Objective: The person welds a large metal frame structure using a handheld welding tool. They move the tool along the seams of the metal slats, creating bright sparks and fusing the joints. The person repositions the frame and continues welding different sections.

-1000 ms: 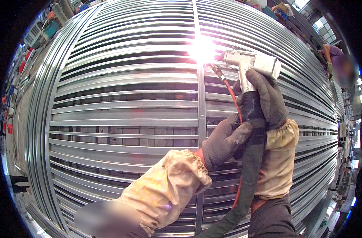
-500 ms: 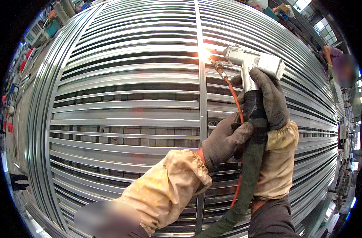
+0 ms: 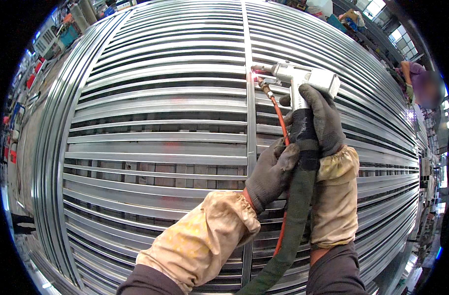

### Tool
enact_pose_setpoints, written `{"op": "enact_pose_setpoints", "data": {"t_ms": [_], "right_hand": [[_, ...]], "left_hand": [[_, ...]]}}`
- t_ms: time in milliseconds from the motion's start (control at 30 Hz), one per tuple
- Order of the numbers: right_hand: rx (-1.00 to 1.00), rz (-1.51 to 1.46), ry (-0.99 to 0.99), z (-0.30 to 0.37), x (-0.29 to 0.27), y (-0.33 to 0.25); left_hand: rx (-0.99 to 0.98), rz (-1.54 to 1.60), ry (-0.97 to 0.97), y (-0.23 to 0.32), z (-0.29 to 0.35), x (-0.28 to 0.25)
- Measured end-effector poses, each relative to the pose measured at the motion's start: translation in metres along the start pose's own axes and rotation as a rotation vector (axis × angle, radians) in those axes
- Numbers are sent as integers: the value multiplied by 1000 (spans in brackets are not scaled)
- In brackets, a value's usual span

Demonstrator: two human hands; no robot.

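Silver welding gun [image 3: 303, 81] at 1–2 o'clock of view centre, nozzle aimed toward 9 at the long bar [image 3: 251, 128] crossing the slatted metal frame [image 3: 160, 137]; red glow [image 3: 256, 74] just under the tip, contact not discernible; right hand [image 3: 325, 118], gloved, wrapped round the gun's handle; left hand [image 3: 271, 172], at 4 o'clock, gloved, fingers closed on the red hose [image 3: 280, 115], against the dark sheath [image 3: 298, 206]; judged risks: sheath, trailing toward 6, could drag the tip off line; hose could scorch if pulled nearer the glow; wrist tilt could mark adjacent metal.
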State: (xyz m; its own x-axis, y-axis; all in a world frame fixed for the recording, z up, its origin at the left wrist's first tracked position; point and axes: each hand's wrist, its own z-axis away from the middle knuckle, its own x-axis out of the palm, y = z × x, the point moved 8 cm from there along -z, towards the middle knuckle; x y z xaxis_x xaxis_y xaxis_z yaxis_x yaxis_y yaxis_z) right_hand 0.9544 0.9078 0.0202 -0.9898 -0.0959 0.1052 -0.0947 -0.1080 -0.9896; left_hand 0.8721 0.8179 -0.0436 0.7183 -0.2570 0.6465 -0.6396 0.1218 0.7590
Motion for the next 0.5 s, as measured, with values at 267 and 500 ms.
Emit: {"op": "enact_pose_setpoints", "data": {"t_ms": [267, 500], "right_hand": [[-137, 118, 1, -2, 2, -4], [-171, 197, -62, -11, -11, 0]], "left_hand": [[51, -195, 41, 5, 4, -6], [156, -327, 40, 5, 5, 1]]}}
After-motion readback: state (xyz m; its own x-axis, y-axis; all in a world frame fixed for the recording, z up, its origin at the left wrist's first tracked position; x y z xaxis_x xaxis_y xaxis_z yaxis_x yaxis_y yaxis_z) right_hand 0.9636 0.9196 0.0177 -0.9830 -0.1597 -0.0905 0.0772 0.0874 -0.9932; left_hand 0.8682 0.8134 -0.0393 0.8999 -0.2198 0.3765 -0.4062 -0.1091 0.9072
